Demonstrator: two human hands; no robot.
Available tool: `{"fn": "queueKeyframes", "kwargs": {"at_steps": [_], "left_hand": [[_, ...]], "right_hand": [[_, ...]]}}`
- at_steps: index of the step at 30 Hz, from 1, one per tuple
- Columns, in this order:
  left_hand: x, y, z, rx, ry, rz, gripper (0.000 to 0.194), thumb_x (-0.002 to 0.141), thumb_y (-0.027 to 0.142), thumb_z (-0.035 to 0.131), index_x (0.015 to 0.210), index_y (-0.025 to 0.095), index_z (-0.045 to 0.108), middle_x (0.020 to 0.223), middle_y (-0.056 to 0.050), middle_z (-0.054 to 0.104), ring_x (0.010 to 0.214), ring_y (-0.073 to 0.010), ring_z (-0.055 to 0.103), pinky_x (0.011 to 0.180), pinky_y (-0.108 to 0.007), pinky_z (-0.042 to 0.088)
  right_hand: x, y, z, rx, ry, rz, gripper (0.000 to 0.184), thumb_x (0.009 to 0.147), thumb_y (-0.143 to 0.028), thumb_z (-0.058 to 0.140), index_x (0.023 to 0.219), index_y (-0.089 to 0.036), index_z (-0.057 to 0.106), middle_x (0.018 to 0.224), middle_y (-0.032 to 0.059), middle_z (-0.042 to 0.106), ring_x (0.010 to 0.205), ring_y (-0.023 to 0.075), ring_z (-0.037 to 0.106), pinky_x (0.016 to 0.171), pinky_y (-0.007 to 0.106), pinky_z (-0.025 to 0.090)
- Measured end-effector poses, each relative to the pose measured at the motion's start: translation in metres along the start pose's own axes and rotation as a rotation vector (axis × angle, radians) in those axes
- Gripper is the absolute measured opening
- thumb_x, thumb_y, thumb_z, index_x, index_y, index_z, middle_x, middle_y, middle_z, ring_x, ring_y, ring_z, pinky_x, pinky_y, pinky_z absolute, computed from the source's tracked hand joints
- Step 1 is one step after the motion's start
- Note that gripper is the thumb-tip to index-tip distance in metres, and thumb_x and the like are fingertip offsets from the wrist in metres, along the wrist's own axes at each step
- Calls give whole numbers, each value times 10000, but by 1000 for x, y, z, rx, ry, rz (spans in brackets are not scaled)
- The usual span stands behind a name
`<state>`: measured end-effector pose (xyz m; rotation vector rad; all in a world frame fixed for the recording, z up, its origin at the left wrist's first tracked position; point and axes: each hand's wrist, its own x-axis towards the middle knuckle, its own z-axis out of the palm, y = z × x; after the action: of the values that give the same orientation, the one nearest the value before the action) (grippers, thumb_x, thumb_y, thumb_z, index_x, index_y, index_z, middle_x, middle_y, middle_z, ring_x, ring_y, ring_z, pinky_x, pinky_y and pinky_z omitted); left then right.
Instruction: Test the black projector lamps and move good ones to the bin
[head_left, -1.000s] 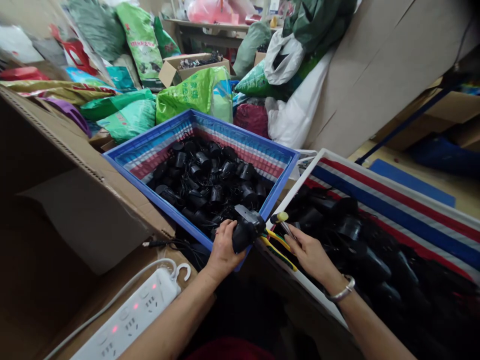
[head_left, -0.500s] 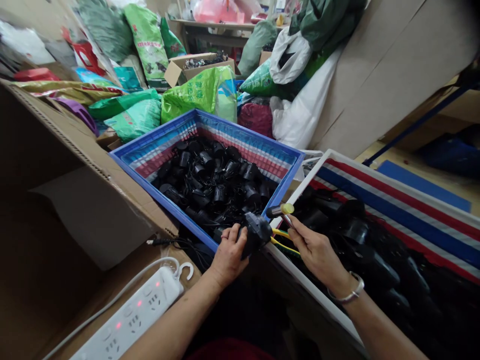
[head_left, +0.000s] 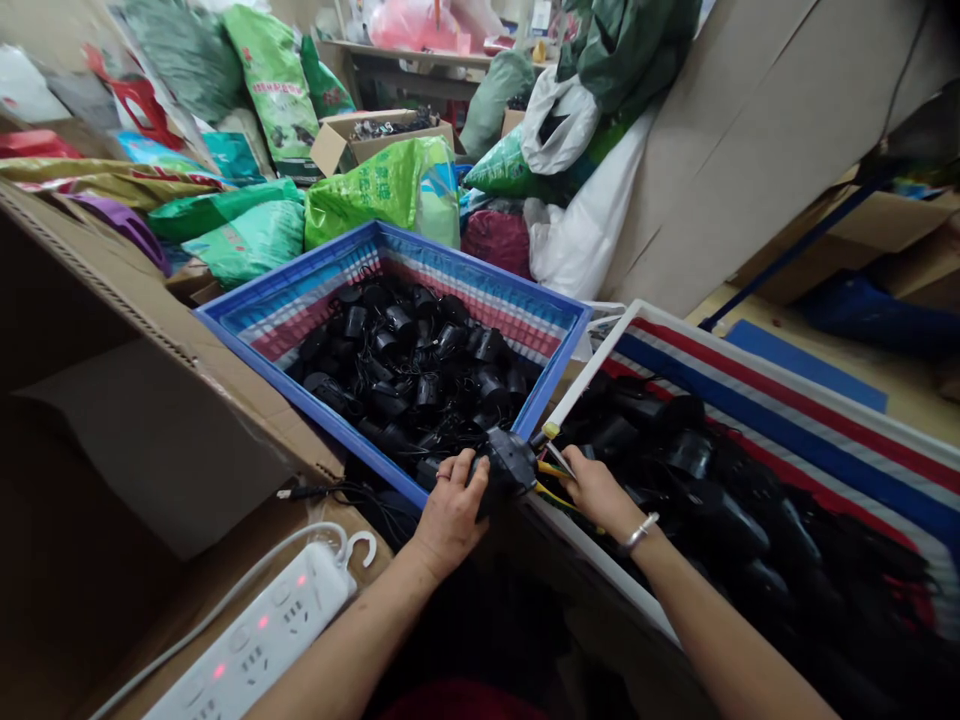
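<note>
My left hand (head_left: 454, 500) is closed around a black plastic housing (head_left: 510, 462), held over the near right corner of the blue crate (head_left: 375, 465). In my right hand (head_left: 600, 490) is a small two-faced hammer (head_left: 552, 431) with a pale yellow face, gripped by its thin metal handle. The hammer head is right by the housing's right side; whether they touch I cannot tell. Two yellow strips (head_left: 553, 468), perhaps tool handles, run from the housing toward my right fingers. Black cylindrical parts with cords (head_left: 427, 388) fill the blue crate.
To the right a white-rimmed crate (head_left: 589, 375) with striped lining holds black housings (head_left: 720, 510). At left stand an open cardboard box (head_left: 225, 385) and a white power strip (head_left: 259, 640) with red lights. Behind are stuffed bags (head_left: 367, 190) and a box of small parts (head_left: 337, 145).
My right hand has moved the hammer down and toward the housing, and its head has turned. The left hand keeps its hold. The whole view has shifted slightly.
</note>
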<state>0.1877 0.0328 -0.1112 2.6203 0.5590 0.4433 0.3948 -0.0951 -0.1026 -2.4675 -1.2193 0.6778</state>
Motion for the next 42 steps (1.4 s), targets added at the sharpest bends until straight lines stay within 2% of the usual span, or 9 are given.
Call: {"fn": "queueKeyframes", "kwargs": {"at_steps": [5, 9, 13, 16, 19, 29, 34, 39, 42], "left_hand": [[-8, 2, 8, -59, 33, 68, 699, 599, 41, 634, 1255, 151, 418, 1301, -184, 398, 1139, -360, 418, 921, -531, 401], [-4, -2, 8, -116, 115, 31, 656, 611, 95, 654, 1221, 177, 429, 1252, -147, 449, 1109, -331, 465, 925, -501, 418], [5, -13, -12, -131, 265, -113, 665, 660, 194, 652, 1245, 116, 345, 1171, -170, 468, 1108, -324, 468, 941, -517, 402], [9, -17, -29, -145, 321, -214, 647, 656, 215, 660, 1232, 116, 381, 1166, -153, 471, 1118, -314, 471, 964, -504, 391], [6, -12, -34, -167, 254, -181, 628, 637, 184, 660, 1216, 119, 424, 1184, -146, 464, 1123, -304, 472, 974, -471, 395], [0, 5, -6, -10, 28, 64, 756, 636, 74, 625, 1321, 194, 326, 1292, -176, 345, 1180, -359, 394, 934, -526, 397], [-1, 5, -7, 112, -23, 106, 695, 637, 55, 624, 1278, 186, 389, 1282, -181, 341, 1147, -371, 403, 902, -535, 414], [-3, 6, -4, 161, -15, 122, 697, 616, 28, 604, 1273, 138, 397, 1289, -210, 319, 1136, -378, 394, 889, -510, 428], [-4, 5, -4, 171, -14, 137, 697, 611, 34, 607, 1271, 130, 403, 1292, -213, 315, 1134, -379, 389, 898, -509, 422]], "right_hand": [[-32, -7, 11, -40, 6, 83, 156, 810, -72, 465, 938, -161, 481, 709, 72, 643, 635, 186, 601, 540, 226, 323], [-41, -13, 19, -47, 25, 161, 160, 811, -70, 446, 950, -136, 491, 738, 105, 653, 672, 206, 610, 541, 233, 318], [-39, -18, 18, -41, 42, 209, 160, 795, -70, 469, 926, -143, 523, 758, 109, 656, 691, 213, 615, 554, 238, 310], [-38, -21, 15, -30, 45, 219, 163, 796, -78, 471, 935, -139, 530, 761, 116, 654, 692, 218, 615, 557, 244, 312], [-40, -22, 14, -16, 39, 215, 181, 794, -71, 467, 949, -135, 533, 754, 114, 653, 688, 215, 616, 561, 244, 319], [-43, -15, 17, 84, 80, 165, 101, 843, -177, 484, 914, -143, 547, 734, 79, 654, 667, 192, 618, 558, 236, 371], [-54, -23, -1, 180, 169, 114, 253, 922, -303, 374, 1022, -143, 543, 731, 62, 655, 652, 192, 623, 603, 275, 438], [-72, -38, -29, 269, 207, -160, 399, 946, -336, 348, 1288, -166, 464, 1104, 90, 646, 966, 206, 619, 840, 307, 467], [-73, -39, -30, 208, 337, -234, 434, 948, -301, 343, 1340, -130, 420, 1085, 120, 651, 993, 230, 613, 877, 344, 465]]}}
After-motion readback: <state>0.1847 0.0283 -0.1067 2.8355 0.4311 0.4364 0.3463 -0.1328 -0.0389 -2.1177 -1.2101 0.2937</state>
